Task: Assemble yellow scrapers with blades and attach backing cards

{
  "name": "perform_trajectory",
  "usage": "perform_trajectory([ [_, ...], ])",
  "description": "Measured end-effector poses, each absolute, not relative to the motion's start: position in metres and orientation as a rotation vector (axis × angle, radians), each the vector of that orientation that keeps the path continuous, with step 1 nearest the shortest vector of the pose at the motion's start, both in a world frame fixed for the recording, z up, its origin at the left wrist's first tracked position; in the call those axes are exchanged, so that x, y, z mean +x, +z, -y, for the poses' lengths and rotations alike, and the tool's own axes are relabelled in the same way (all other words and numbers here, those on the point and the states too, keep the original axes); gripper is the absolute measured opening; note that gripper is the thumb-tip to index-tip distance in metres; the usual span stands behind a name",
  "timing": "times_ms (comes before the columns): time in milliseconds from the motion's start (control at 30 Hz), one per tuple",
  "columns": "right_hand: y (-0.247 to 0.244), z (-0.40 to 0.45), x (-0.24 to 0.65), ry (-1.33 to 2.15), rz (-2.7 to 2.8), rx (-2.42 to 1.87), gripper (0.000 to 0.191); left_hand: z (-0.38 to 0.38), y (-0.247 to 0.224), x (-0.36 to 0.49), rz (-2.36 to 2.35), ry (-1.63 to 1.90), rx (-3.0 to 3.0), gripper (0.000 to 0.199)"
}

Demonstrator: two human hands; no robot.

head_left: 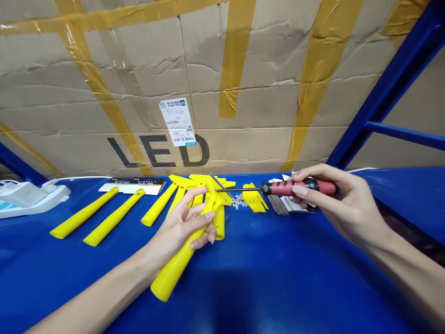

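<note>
My left hand (191, 218) is wrapped round a yellow scraper (177, 266), its handle slanting down to the left and a metal blade at its upper end. My right hand (330, 199) grips a red and black screwdriver (283, 188) held level. The screwdriver's tip meets the scraper's head at a small screw. Behind the left hand lie several other yellow scrapers (158, 204), partly hidden. Small screws (239, 202) lie in a pile just right of the scraper's head, beside yellow plastic pieces (254, 199). Grey blades (277, 204) lie below the screwdriver.
Two yellow handles (100, 220) lie at the left on the blue table (264, 287), near a black and white card (134, 186). A white power strip (48, 202) sits at the far left. Behind stands a large taped carton (257, 125); blue metal bars (385, 88) rise at the right.
</note>
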State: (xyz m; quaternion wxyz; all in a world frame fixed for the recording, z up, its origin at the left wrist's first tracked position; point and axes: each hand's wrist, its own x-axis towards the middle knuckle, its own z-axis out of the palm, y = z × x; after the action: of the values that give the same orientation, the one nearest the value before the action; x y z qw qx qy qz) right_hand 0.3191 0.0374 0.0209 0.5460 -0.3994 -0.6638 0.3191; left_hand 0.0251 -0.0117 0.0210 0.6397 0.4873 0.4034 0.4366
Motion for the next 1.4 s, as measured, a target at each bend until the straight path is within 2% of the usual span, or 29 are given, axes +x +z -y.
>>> perform_trajectory([
  [167, 0.022, -0.038, 0.320, 0.727, 1.571, -0.952, 0.019, 0.012, 0.019, 0.025, -0.913, 0.992, 1.087, 0.046],
  [400, 0.021, -0.039, 0.321, 0.771, 1.555, -0.941, 0.019, 0.012, 0.020, 0.027, -0.911, 0.994, 1.064, 0.050],
  [733, 0.036, -0.027, 0.313, 0.220, 1.934, -0.814, 0.012, 0.016, 0.025, 0.034, -1.008, 1.149, 1.086, 0.062],
  [800, 0.036, -0.025, 0.310, 0.276, 1.825, -0.933, 0.012, 0.017, 0.024, 0.036, -1.035, 1.184, 1.090, 0.069],
  [867, 0.037, -0.024, 0.310, 0.476, 1.737, -1.009, 0.017, 0.018, 0.023, 0.037, -1.064, 1.199, 1.072, 0.076],
  [967, 0.038, -0.027, 0.312, 0.892, 1.763, -0.915, 0.031, 0.018, 0.020, 0.035, -1.099, 1.215, 1.029, 0.081],
  [1033, 0.037, -0.030, 0.314, 1.005, 1.755, -0.841, 0.031, 0.018, 0.019, 0.034, -1.096, 1.213, 1.015, 0.082],
  [1133, 0.032, -0.033, 0.313, 0.867, 1.694, -0.928, 0.019, 0.017, 0.018, 0.034, -1.067, 1.204, 1.019, 0.081],
  [1233, 0.028, -0.033, 0.312, 0.673, 1.717, -1.081, 0.023, 0.016, 0.018, 0.034, -1.075, 1.198, 1.024, 0.077],
  [1400, 0.035, -0.030, 0.313, 0.821, 1.769, -0.913, 0.030, 0.015, 0.019, 0.034, -1.072, 1.206, 1.014, 0.075],
])
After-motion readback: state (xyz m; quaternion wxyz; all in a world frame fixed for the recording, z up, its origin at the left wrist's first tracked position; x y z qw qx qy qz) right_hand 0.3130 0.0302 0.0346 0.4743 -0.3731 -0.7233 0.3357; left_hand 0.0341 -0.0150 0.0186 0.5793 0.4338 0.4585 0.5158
